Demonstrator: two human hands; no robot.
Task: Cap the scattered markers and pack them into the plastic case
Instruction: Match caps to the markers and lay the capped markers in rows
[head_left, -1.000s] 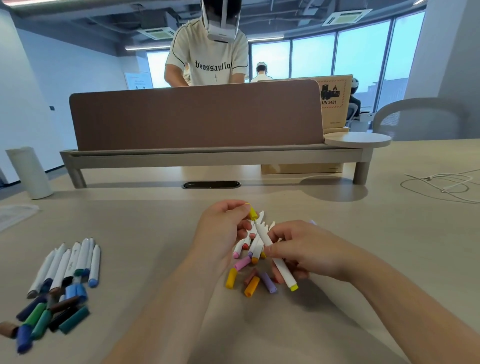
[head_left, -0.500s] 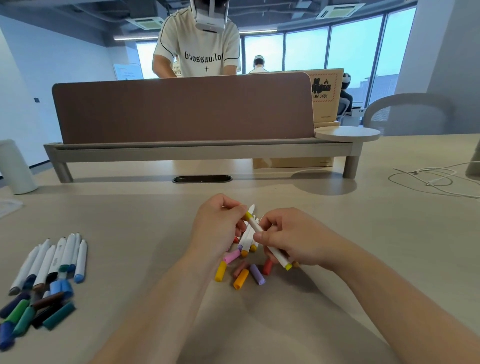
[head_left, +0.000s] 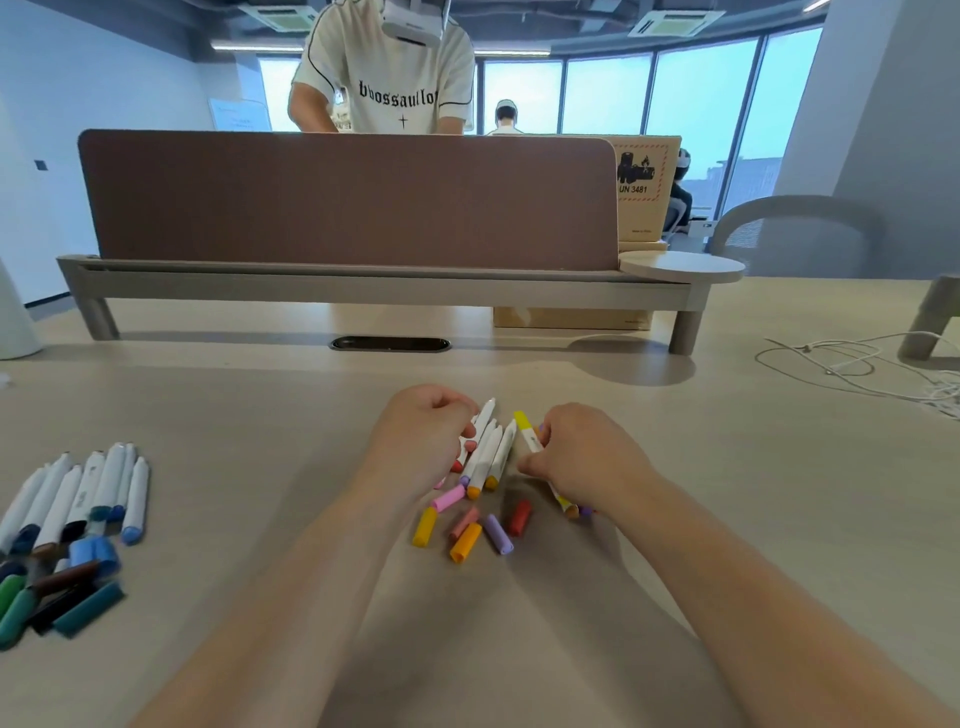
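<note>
Yellow cap now seated on the marker (head_left: 531, 435) in the right hand (head_left: 582, 457), where half a second ago the left hand (head_left: 426, 434) was pressing it on at the tip. Hands since parted: right hand clamped on the capped marker, carried a little right of the pile; left hand dropped onto the white markers (head_left: 488, 447) at centre, fingers curled among them, grip on any one impossible to tell. Loose caps (head_left: 470, 525) lying just nearer on the counter (head_left: 727, 467), pink, orange, purple, red. Second batch (head_left: 78, 499) far left, some capped in blue, dark caps beside it. One more marker done, probably; many left. No plastic case in view, so packing not yet begun.
</note>
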